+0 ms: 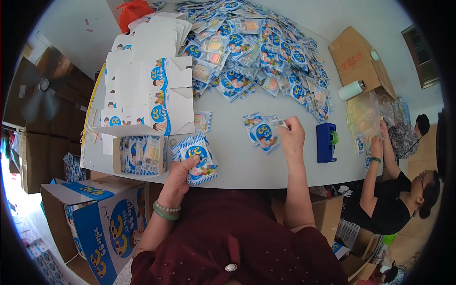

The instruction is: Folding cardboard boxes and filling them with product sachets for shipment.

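Observation:
My left hand (178,178) is closed around a small stack of blue-and-white candy packets (202,159), held above the table's front edge. In my right hand (293,135) the thumb and fingers pinch a candy packet (267,133) by its corner. Another packet (251,122) lies under or beside that one on the table. Left of my left hand stands a small display box (118,156) with upright packets inside. A single clear packet (203,120) with coloured sticks lies flat between the box and my right hand.
A large heap of packets (237,57) covers the back of the table. Flattened white cartons (147,42) are stacked at left. At right are a blue tape dispenser (326,142), a white bottle (351,90), a cardboard box (358,57) and a co-worker (389,199) handling packets.

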### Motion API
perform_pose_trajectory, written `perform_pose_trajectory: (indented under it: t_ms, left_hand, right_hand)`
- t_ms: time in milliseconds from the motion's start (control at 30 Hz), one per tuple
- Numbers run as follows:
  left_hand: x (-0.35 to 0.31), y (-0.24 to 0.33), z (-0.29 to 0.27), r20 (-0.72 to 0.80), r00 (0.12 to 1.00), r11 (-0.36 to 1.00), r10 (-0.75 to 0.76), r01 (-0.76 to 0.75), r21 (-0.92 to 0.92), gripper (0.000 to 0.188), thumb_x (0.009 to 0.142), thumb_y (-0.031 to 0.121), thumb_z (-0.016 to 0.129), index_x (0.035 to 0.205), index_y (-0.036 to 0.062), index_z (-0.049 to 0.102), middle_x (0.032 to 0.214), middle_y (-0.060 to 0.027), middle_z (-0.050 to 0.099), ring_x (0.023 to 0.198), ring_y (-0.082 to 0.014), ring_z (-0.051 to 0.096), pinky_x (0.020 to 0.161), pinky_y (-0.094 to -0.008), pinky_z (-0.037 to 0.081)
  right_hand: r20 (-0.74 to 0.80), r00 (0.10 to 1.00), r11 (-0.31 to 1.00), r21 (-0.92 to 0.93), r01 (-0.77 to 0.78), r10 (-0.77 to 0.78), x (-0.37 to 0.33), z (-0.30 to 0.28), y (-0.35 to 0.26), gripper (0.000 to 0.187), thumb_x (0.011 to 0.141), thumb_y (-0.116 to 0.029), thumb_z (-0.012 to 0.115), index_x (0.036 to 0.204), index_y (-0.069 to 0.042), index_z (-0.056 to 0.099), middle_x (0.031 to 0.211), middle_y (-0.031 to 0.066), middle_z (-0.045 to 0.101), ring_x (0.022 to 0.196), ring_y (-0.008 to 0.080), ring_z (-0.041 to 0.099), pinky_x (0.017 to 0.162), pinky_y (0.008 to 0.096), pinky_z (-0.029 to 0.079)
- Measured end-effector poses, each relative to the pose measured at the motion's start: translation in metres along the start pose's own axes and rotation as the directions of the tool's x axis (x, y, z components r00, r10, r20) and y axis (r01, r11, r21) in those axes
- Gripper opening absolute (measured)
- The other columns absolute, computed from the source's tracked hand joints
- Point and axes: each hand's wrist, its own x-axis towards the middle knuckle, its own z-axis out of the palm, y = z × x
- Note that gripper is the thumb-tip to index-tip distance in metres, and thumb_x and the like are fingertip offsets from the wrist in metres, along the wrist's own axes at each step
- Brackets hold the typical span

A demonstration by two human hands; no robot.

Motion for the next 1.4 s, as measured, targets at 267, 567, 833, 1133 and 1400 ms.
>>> perform_pose_trajectory:
  t_ms: [267,567,833,1133,1400]
  left_hand:
    - [0.002,-0.004,-0.002,-0.035,0.999,0.999,-0.019,0.021,0.05,0.043,0.078,0.005,0.07,0.117,-0.0021,0.052,0.105,-0.0148,0.065,0.089,-0.0241,0.068,0.076,-0.0377,0.059]
    - [0.0,-0.002,0.002,-0.031,0.999,0.999,-0.022,0.023,0.049,0.043,0.077,0.004,0.071,0.116,-0.0016,0.053,0.103,-0.0143,0.066,0.088,-0.0245,0.068,0.076,-0.0384,0.059]
    - [-0.001,-0.002,0.002,-0.03,0.999,0.998,-0.038,0.039,0.045,0.043,0.077,0.005,0.071,0.115,-0.0019,0.054,0.102,-0.0151,0.066,0.088,-0.0251,0.068,0.076,-0.039,0.059]
    - [0.0,-0.001,-0.002,0.0,0.999,0.997,-0.054,0.054,0.053,0.04,0.078,0.004,0.07,0.114,-0.001,0.055,0.103,-0.0146,0.067,0.089,-0.0244,0.068,0.076,-0.0383,0.059]
    - [0.003,-0.001,-0.004,0.011,0.998,0.996,-0.065,0.064,0.066,0.045,0.078,0.008,0.07,0.118,-0.0027,0.051,0.104,-0.0151,0.066,0.089,-0.024,0.068,0.076,-0.037,0.059]
  right_hand:
    - [0.175,0.984,1.0,-0.016,0.026,-0.023,-0.014,-0.007,-0.007,0.02,0.072,-0.01,0.067,0.078,-0.001,0.05,0.074,0.0091,0.053,0.067,0.0158,0.049,0.061,0.0313,0.042]
    - [0.119,0.976,0.924,-0.36,-0.129,0.183,-0.031,0.013,0.012,0.04,0.072,-0.018,0.069,0.104,0.002,0.053,0.097,0.0172,0.063,0.094,0.0312,0.061,0.084,0.039,0.046]
    - [0.28,0.95,0.972,-0.222,-0.078,0.14,-0.021,0.017,0.017,0.036,0.077,-0.017,0.065,0.104,0.004,0.055,0.095,0.0173,0.063,0.09,0.0303,0.061,0.083,0.0375,0.047]
    - [0.08,0.989,0.967,-0.232,-0.105,0.126,-0.032,0.019,0.017,0.035,0.071,-0.011,0.066,0.102,0.002,0.055,0.094,0.0158,0.064,0.087,0.0291,0.064,0.08,0.0385,0.049]
    - [0.145,0.985,0.811,-0.585,0.011,0.092,-0.003,0.038,-0.015,0.032,0.069,-0.017,0.065,0.094,0.002,0.06,0.094,0.0181,0.064,0.086,0.0348,0.062,0.077,0.0408,0.05]
